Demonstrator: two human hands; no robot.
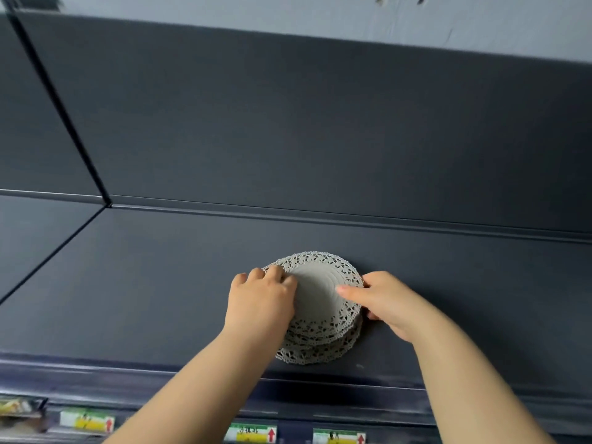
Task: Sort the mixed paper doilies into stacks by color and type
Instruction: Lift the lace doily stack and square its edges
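Note:
A loose pile of round white lace-edged paper doilies point(317, 302) lies on a dark shelf point(160, 283), several sheets fanned out toward the front edge. My left hand point(262, 299) rests on the pile's left side with its fingers curled onto the top doily's rim. My right hand point(381, 302) grips the pile's right edge, thumb laid on top and fingers tucked under the edge. All doilies in view look the same pale colour.
The shelf has a dark upright back panel point(320, 139) and a seam to a neighbouring shelf section point(48, 251) on the left. Along the front rail below sit price labels point(253, 434) with red arrows. A pale wall point(288, 11) rises above the back panel.

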